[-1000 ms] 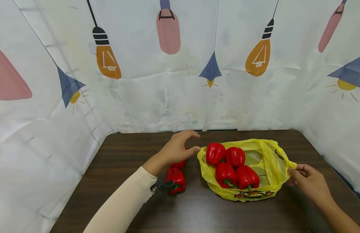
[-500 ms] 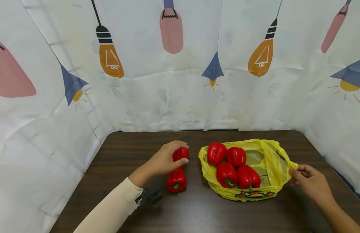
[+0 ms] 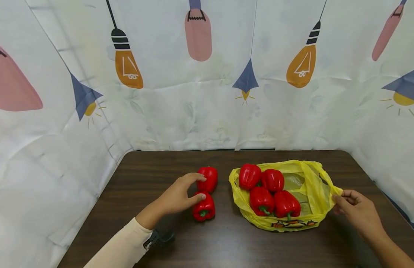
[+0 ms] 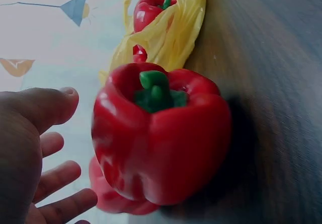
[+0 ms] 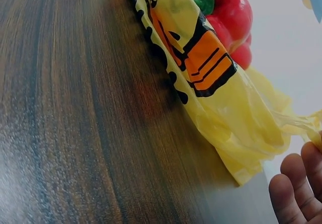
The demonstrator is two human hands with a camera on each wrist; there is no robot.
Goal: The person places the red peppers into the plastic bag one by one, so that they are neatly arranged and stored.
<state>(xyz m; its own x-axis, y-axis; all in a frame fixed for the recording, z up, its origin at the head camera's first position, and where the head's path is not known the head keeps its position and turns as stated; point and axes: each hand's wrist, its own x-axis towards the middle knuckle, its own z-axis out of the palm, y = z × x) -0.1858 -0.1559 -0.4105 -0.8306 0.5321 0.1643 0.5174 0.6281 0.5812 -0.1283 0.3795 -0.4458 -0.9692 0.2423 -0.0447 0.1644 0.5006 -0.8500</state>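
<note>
Two red bell peppers lie left of the bag: a front bell pepper (image 3: 205,209) with its green stem toward me, and a rear bell pepper (image 3: 210,178) just behind it. My left hand (image 3: 175,197) hovers beside them, fingers spread and thumb apart; in the left wrist view the hand (image 4: 25,148) holds nothing. A yellow plastic bag (image 3: 311,186) lies spread with its mouth facing up, several red bell peppers (image 3: 261,201) inside on its left side. My right hand (image 3: 356,208) pinches the bag's right edge; the right wrist view shows its fingers (image 5: 297,181) at the bunched plastic.
Everything rests on a dark wood-grain table (image 3: 227,245). Behind and beside it hangs a white patterned cloth (image 3: 180,111) reaching the table's far edge. A dark wrist strap (image 3: 156,238) sits on the left wrist.
My left hand has moved from near the bag's left rim leftward and toward me, down beside the two loose bell peppers. My right hand keeps its pinch on the bag's edge.
</note>
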